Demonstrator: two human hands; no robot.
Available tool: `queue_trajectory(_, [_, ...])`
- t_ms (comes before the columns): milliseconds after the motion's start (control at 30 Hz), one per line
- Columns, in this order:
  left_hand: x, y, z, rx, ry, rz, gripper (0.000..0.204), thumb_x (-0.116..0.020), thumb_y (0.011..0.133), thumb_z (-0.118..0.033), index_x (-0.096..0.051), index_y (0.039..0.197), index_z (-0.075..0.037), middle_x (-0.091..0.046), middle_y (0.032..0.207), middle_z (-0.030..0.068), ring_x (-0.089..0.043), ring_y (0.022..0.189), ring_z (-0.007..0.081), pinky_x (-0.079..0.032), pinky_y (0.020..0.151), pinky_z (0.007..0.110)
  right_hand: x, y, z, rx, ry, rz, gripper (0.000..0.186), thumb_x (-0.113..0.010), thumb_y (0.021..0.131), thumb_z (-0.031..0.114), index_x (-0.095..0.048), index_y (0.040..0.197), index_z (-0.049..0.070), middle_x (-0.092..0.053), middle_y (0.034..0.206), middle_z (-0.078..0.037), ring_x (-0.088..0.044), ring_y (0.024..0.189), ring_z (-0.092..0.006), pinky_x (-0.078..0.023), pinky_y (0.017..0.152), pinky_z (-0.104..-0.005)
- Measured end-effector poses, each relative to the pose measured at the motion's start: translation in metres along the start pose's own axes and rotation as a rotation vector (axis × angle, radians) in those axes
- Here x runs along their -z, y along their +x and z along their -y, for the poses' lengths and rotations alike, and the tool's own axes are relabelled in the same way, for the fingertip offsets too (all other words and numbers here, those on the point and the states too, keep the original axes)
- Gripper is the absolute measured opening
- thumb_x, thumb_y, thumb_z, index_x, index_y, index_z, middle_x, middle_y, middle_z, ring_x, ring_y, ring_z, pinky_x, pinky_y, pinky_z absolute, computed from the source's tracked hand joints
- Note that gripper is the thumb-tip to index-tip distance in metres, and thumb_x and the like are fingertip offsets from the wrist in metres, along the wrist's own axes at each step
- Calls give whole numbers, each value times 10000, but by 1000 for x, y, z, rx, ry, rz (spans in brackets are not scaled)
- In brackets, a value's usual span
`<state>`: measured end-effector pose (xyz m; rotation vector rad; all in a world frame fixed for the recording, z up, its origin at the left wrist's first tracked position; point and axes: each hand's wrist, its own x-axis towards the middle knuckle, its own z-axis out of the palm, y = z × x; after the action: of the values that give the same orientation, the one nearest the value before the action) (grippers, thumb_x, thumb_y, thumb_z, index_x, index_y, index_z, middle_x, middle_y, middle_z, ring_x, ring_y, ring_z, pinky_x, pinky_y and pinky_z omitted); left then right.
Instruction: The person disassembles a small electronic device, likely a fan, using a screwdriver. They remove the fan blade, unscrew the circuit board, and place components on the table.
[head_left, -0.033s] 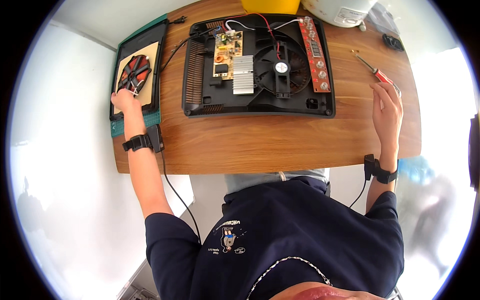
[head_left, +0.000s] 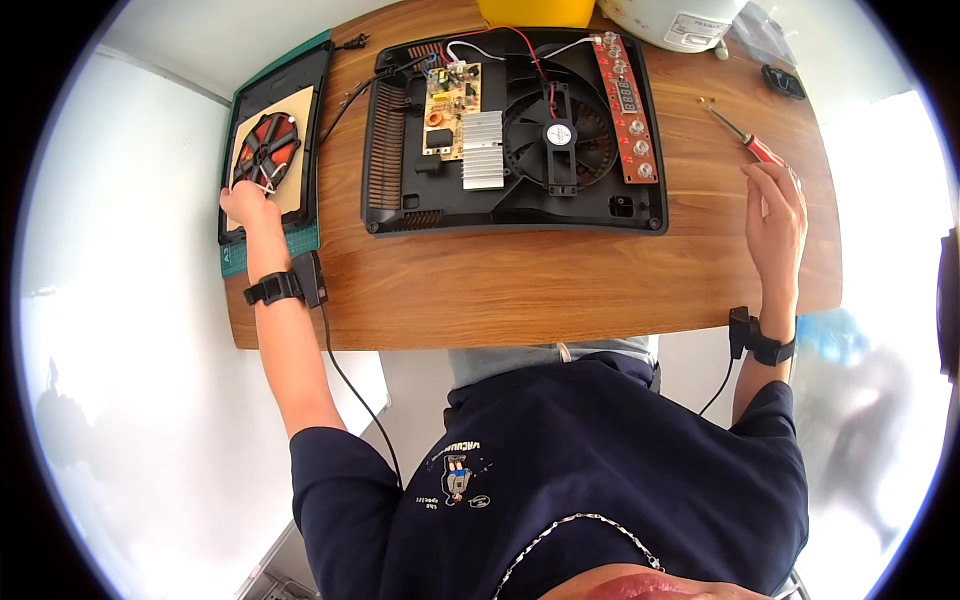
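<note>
At the left, my left hand point(head_left: 250, 204) is closed at the near edge of an induction coil point(head_left: 268, 148), a round dark disc with red-brown sections. White leads from the coil run beside my fingers; what they grip is hidden. The coil lies on a beige sheet point(head_left: 300, 103) inside a black frame. My right hand point(head_left: 776, 215) is at the right, fingers loosely stretched, fingertips beside the red handle of a screwdriver point(head_left: 763, 150). Between my hands sits the opened black housing point(head_left: 540, 215) of an induction cooker, holding a circuit board point(head_left: 447, 100), silver heat sink point(head_left: 482, 150), fan point(head_left: 560, 135) and red-brown control board point(head_left: 628, 110).
A green cutting mat point(head_left: 300, 240) lies under the black frame. A power plug point(head_left: 352, 42) is at the back left. At the back stand a yellow container point(head_left: 540, 12) and a white appliance point(head_left: 680, 22), with a dark coiled item point(head_left: 783, 82) and small screws point(head_left: 706, 100) at the right.
</note>
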<state>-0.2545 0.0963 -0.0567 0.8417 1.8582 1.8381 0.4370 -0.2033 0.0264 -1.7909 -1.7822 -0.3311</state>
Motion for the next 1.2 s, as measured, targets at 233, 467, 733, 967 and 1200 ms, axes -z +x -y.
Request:
queue_trajectory(233, [-26, -112, -94, -260, 17, -195, 578, -481, 950, 36, -334, 1506, 96, -329, 1524, 238, -474, 1357, 389, -537, 1056, 462, 2, -8, -31, -176, -84, 67, 320, -658, 961, 62, -666, 1281, 65, -642, 1292, -117, -616, 1205, -331, -475, 1028, -410])
queue_trajectory(467, [-47, -197, -145, -543, -55, 260, 490, -578, 978, -20, -448, 1447, 28, -437, 1499, 181, -489, 1366, 283, -450, 1109, 380, -18, -18, -95, -287, -127, 113, 463, -685, 959, 163, -592, 1408, 100, -604, 1374, -163, -569, 1286, -357, -460, 1071, -435])
queue_trajectory(733, [-69, -282, -163, -840, 52, 937, 246, -661, 968, -97, -678, 1212, -72, -671, 1195, 93, -642, 1123, 236, -508, 974, 368, -29, -9, -116, -406, -117, 184, 460, -716, 952, 250, -625, 1388, 136, -638, 1300, -183, -590, 1229, -362, -468, 1047, -434])
queue_trajectory(967, [-96, -376, -174, -1121, 226, 1226, 446, -842, 798, -150, -647, 1190, -61, -582, 1167, 117, -608, 1055, 310, -516, 902, 409, -40, -10, -113, -337, -109, 67, 372, -742, 928, 291, -714, 1271, 154, -677, 1158, -129, -605, 1126, -351, -478, 997, -435])
queue_trajectory(1200, [-126, -420, -168, -1181, 469, 1298, 654, -860, 791, -215, -571, 1360, -67, -544, 1303, 149, -586, 1178, 330, -511, 976, 453, -40, -10, -109, -372, 3, 1, 349, -774, 910, 277, -733, 1222, 125, -677, 1120, -90, -619, 1099, -305, -486, 970, -403])
